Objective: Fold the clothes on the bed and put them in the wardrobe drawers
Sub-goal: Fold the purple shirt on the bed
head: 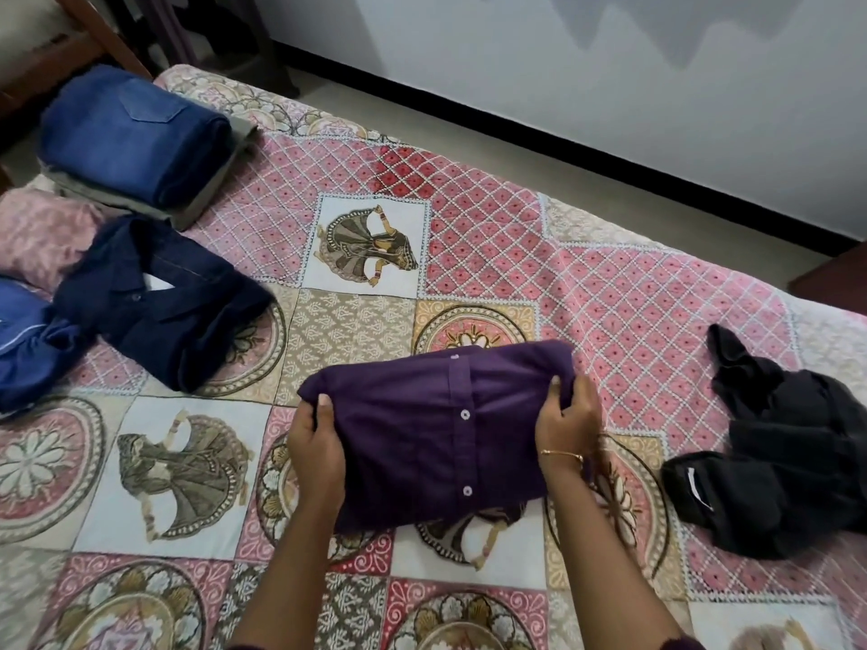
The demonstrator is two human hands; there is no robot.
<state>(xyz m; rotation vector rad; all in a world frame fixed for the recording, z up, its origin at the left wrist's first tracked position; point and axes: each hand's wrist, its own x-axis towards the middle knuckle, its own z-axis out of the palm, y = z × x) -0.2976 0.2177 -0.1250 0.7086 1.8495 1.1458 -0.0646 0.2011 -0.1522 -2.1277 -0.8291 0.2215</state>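
Gripping the purple shirt (436, 429) at both ends, I have my left hand (313, 443) curled round its left edge, thumb on top of the cloth and fingers tucked under, and my right hand (570, 415) pinching the right edge in the same way, thumb over the fold. A thin gold bangle (560, 455) sits on my right wrist. The shirt is folded into a compact bundle with its button placket facing up, two white buttons showing, and it lies across the middle of the bed (469, 255), on the patterned pink and cream bedspread.

Just to my right, near the bed's edge, a black garment (788, 457) lies crumpled and unfolded. Over to my left, a dark navy shirt (159, 297) is folded with its collar up, and touching its near-left side is a bundle of blue cloth (28, 349). Farther off, at the far left corner, folded blue jeans (131, 133) rest on top of a folded grey-green garment (206, 199). A pink patterned pillow (42, 232) sits beside that stack. Beyond the bed runs a pale wall (610, 86) with a dark skirting line.
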